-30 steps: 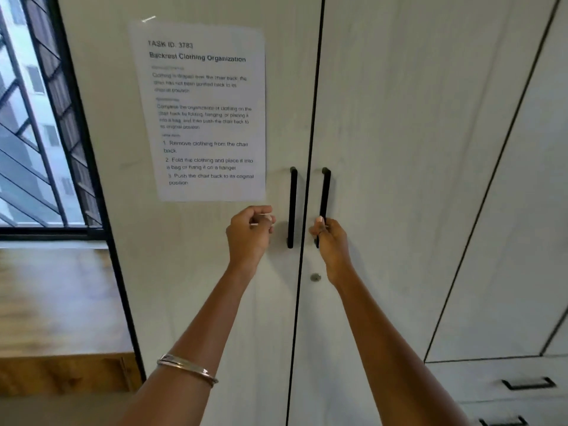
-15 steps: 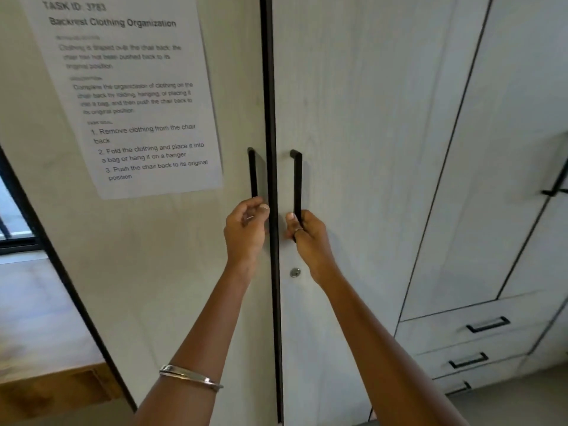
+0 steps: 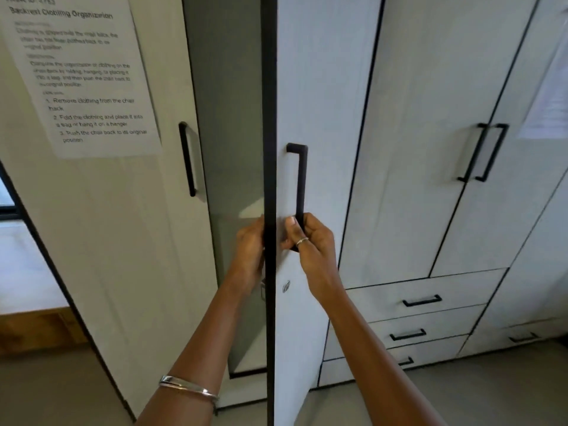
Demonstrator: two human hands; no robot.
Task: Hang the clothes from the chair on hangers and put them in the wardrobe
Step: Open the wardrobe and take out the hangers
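The white wardrobe's right door (image 3: 319, 87) stands swung out toward me, its dark edge running down the middle of the view. My right hand (image 3: 310, 244) grips the lower end of that door's black bar handle (image 3: 302, 179). My left hand (image 3: 249, 253) is at the door's edge, its fingers hidden behind it. The left door (image 3: 123, 210) has its own black handle (image 3: 187, 158), which no hand touches. Between the doors shows a strip of grey interior (image 3: 227, 149). No clothes, chair or hangers are in view.
A printed task sheet (image 3: 83, 72) is stuck on the left door. To the right are more closed wardrobe doors with paired handles (image 3: 482, 152) and a stack of drawers (image 3: 421, 299) below. A wooden ledge (image 3: 37, 330) lies at the lower left under a window.
The right door has swung open toward me, exposing the grey interior. My left hand has let go of the left handle and moved to the right door's edge.
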